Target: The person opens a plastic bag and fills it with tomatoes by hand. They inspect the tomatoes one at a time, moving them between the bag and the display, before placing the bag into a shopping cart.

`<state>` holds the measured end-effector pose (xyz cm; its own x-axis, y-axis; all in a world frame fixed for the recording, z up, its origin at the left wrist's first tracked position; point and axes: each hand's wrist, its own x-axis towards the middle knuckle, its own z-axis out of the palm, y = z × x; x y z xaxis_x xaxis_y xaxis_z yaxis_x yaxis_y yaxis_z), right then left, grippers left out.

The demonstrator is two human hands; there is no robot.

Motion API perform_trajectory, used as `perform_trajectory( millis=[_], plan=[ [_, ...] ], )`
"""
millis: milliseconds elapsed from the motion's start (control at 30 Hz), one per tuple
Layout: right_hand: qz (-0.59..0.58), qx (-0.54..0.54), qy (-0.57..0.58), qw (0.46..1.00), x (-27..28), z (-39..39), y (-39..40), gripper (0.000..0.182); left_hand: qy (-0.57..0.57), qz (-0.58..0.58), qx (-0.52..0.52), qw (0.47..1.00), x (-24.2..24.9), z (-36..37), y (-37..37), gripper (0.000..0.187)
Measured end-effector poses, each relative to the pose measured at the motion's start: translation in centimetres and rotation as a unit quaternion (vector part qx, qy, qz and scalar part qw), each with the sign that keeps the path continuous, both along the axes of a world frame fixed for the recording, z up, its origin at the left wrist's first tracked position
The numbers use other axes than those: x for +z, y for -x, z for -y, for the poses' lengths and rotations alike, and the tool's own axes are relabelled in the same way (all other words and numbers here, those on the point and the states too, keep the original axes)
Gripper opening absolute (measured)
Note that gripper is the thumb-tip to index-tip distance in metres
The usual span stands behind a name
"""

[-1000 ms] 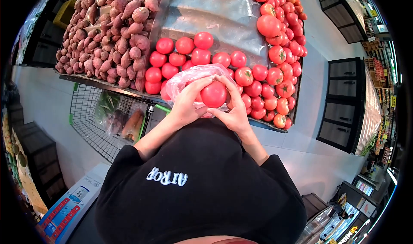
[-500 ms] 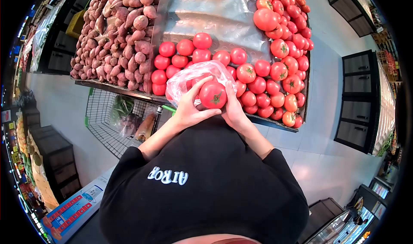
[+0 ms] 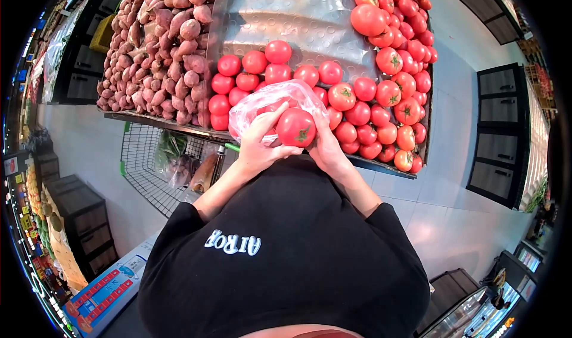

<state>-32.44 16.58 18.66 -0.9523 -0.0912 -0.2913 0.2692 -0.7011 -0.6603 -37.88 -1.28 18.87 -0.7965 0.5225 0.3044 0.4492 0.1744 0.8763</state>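
Between my two hands, in front of my chest, is a red tomato (image 3: 296, 128) with its green stem end facing up toward me. My left hand (image 3: 260, 142) curls around its left side, fingers over the top and thumb underneath. Along its right side, my right hand (image 3: 327, 150) presses with its fingers, some of them hidden. A clear plastic bag (image 3: 247, 108) bunches around and behind the tomato, close against both hands. Red shows through its film, but I cannot make out whether that lies inside. Loose tomatoes (image 3: 307, 76) lie on the display just beyond.
Sweet potatoes (image 3: 158, 58) are heaped at the left of the stand, beside a bare metal display surface (image 3: 286, 16). More tomatoes (image 3: 405, 82) are piled at the right. Below the stand's edge, a shopping cart (image 3: 149, 165) holds bagged produce. Dark cabinets (image 3: 499, 135) stand at the right.
The view has shifted slightly. Both hands keep the tomato and bag in nearly the same place, with the tomato turned a little and its stem end slightly farther right.
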Motion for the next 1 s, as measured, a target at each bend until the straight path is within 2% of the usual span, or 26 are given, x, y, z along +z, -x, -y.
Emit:
perform_trajectory(
  millis=[67, 100, 167, 200, 267, 333, 433, 500, 567, 600, 700, 800, 900, 1000],
  plan=[
    [-0.006, 0.026, 0.010, 1.000, -0.2, -0.1, 0.0, 0.056, -0.027, -0.014, 0.011, 0.999, -0.1, 0.7, 0.3, 0.086],
    [-0.016, 0.042, 0.017, 0.999, -0.4, -0.2, -0.2, 0.056, -0.054, -0.038, 0.039, 0.997, 0.6, 0.5, 0.4, 0.072],
    [-0.055, 0.081, 0.050, 0.994, -1.4, -0.6, -0.1, 0.058, -0.041, -0.087, 0.062, 0.993, 0.4, 0.8, 0.7, 0.063],
    [-0.073, 0.066, 0.033, 0.995, -1.3, -0.5, -0.1, 0.056, -0.033, -0.109, 0.073, 0.991, 0.2, 0.9, 0.6, 0.059],
    [-0.110, 0.035, 0.000, 0.993, -1.1, -0.1, 0.0, 0.054, -0.043, -0.084, 0.079, 0.992, 0.3, 1.1, 0.3, 0.051],
    [-0.153, -0.040, -0.118, 0.980, 0.2, 0.8, -0.3, 0.058, -0.043, -0.043, 0.080, 0.995, -0.2, 1.4, -0.1, 0.051],
    [-0.203, -0.100, -0.261, 0.938, 0.6, 1.1, -0.7, 0.075, -0.022, -0.056, 0.023, 0.998, -0.3, 1.8, 0.7, 0.062],
    [-0.206, -0.133, -0.327, 0.913, 0.2, 1.3, -1.0, 0.090, -0.056, -0.018, -0.020, 0.998, -0.1, 1.6, 0.3, 0.070],
    [-0.266, -0.143, -0.429, 0.851, 0.1, 0.9, -1.0, 0.093, -0.051, 0.028, -0.083, 0.995, -0.6, 2.0, 0.1, 0.086],
    [-0.294, -0.147, -0.477, 0.815, 0.1, 0.7, -1.1, 0.095, -0.051, 0.044, -0.087, 0.994, -0.7, 1.9, -0.1, 0.087],
    [-0.306, -0.163, -0.544, 0.764, 0.9, 0.7, -0.9, 0.093, -0.046, 0.082, -0.111, 0.989, -0.6, 1.7, -0.1, 0.094],
    [-0.293, -0.179, -0.554, 0.759, 0.9, 1.0, -1.1, 0.091, -0.054, 0.048, -0.145, 0.987, -0.4, 2.0, 0.7, 0.093],
    [-0.293, -0.224, -0.557, 0.745, 1.1, 1.5, -0.7, 0.083, -0.062, 0.085, -0.140, 0.984, 0.3, 1.2, 0.5, 0.095],
    [-0.321, -0.157, -0.631, 0.689, 1.9, 1.0, -1.0, 0.079, -0.079, 0.117, -0.114, 0.983, -0.6, 0.9, 0.3, 0.100]
  ],
)
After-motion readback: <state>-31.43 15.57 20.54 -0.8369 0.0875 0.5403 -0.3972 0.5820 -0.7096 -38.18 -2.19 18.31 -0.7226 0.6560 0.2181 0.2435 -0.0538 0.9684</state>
